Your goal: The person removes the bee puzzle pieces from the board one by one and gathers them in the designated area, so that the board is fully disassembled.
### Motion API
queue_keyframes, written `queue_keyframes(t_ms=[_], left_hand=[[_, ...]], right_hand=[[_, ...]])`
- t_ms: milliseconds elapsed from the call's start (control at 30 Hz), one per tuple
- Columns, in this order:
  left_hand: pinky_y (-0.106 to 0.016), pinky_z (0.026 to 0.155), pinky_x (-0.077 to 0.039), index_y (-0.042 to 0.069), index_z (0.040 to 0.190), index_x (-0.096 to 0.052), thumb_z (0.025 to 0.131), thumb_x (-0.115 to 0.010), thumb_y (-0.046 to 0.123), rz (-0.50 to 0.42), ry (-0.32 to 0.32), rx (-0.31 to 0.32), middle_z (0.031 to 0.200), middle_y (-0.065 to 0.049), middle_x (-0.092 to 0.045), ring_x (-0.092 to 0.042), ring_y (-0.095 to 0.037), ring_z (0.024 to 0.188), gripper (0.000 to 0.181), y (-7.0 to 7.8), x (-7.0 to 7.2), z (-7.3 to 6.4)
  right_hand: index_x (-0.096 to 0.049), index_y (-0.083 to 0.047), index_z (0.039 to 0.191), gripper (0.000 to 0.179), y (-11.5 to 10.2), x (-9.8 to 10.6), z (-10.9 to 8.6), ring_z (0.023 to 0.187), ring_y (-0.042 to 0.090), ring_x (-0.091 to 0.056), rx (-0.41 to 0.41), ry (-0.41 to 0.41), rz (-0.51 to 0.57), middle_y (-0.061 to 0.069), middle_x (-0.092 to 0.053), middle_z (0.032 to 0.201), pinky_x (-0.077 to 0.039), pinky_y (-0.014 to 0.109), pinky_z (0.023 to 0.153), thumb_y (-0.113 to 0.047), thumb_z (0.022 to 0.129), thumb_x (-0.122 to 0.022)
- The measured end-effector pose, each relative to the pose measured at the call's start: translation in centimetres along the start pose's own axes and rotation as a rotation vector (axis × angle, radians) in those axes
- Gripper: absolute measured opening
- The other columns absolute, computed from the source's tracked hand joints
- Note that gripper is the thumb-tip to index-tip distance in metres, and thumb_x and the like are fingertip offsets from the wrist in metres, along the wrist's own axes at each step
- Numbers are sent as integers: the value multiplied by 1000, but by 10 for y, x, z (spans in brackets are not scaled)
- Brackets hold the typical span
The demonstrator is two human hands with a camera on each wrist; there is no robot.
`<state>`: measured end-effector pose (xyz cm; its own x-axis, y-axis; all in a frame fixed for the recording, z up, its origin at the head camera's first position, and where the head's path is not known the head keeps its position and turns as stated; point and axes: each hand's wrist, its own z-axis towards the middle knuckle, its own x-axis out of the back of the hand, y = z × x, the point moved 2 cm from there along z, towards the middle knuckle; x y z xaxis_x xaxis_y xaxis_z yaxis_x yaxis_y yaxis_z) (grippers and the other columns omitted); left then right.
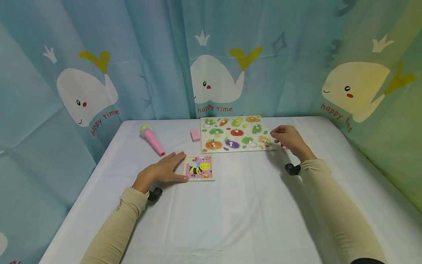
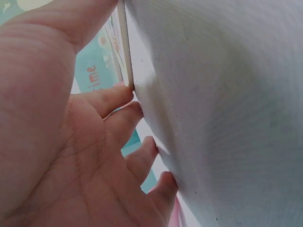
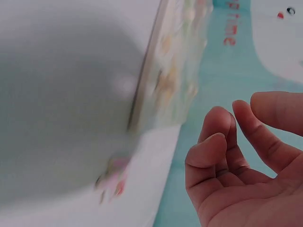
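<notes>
A small square wooden picture board with a bee (image 1: 199,168) lies on the white cloth. My left hand (image 1: 169,168) touches its left side, index finger at the far corner and thumb at the near one. In the left wrist view the fingers (image 2: 125,123) spread out beside the board's edge (image 2: 125,52), tips down at the cloth. My right hand (image 1: 290,139) hovers by the right end of a vegetable knob puzzle (image 1: 224,124). Its fingers (image 3: 206,151) bend loosely around nothing. Partly hidden behind this hand lies a small pinkish thing (image 3: 116,182), blurred in the right wrist view.
A pink toy microphone (image 1: 153,142) with a grey and yellow head lies at the left. Between it and the puzzle is a pink block (image 1: 195,135). A blue curtain (image 1: 158,73) with whale prints hangs behind the white-covered table (image 1: 230,220).
</notes>
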<state>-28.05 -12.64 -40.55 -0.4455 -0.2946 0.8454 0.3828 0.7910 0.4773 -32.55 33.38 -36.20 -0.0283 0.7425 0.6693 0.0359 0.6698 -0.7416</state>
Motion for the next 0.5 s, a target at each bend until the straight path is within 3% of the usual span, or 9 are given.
queue_keyframes(t_ms=[167,367,500], left_hand=[[-64,126,-17,1,169,-26,97,-77,47,2,1,-1,176,-19,-21,-11,-44,162,99,-1,-1,0],[-64,126,-17,1,168,-26,97,-77,47,-2,-2,-4,176,-20,-21,-11,-44,162,99,-1,-1,-1],[-65,126,-17,1,169,-26,97,-77,47,-11,-2,-1,176,-19,-21,-10,-44,162,100,-1,0,-1]], right_hand=[[-62,11,132,38,-21,-15,0,101,36,-63,64,-20,13,28,-66,120,-53,43,80,-20,111,-55],[-67,8,126,31,-43,-34,2,91,36,-60,138,-55,26,25,-67,110,-51,38,71,-17,111,-57],[-68,8,125,30,-57,-47,1,91,40,-58,174,-89,26,26,-68,109,-51,42,73,-17,111,-58]])
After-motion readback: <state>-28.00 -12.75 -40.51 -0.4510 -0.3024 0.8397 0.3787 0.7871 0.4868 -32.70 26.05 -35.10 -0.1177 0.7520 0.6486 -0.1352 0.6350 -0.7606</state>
